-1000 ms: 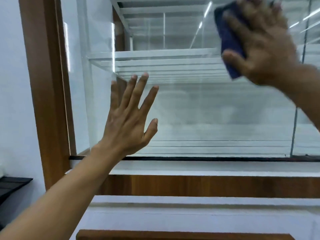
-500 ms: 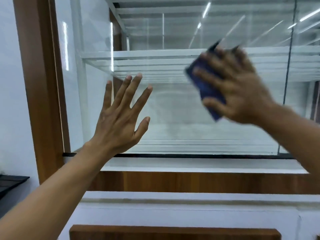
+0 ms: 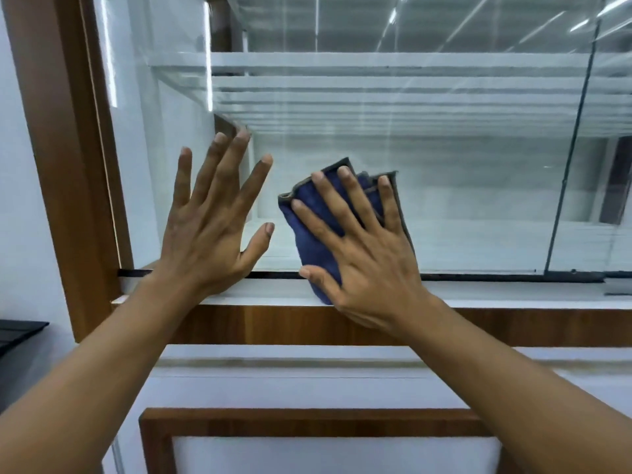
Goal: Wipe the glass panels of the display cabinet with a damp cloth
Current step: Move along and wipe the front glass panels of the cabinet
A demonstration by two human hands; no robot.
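from the head view we see the left hand (image 3: 212,227) flat, fingers straight and spread, against the lower left of the glass panel (image 3: 461,186), holding nothing. just beside it, the right hand (image 3: 369,265) presses a folded blue cloth (image 3: 314,234) onto the glass with straight, spread fingers. the cloth sits low on the panel, its bottom end over the white ledge (image 3: 496,292). a wooden frame (image 3: 61,148) runs up the left side.
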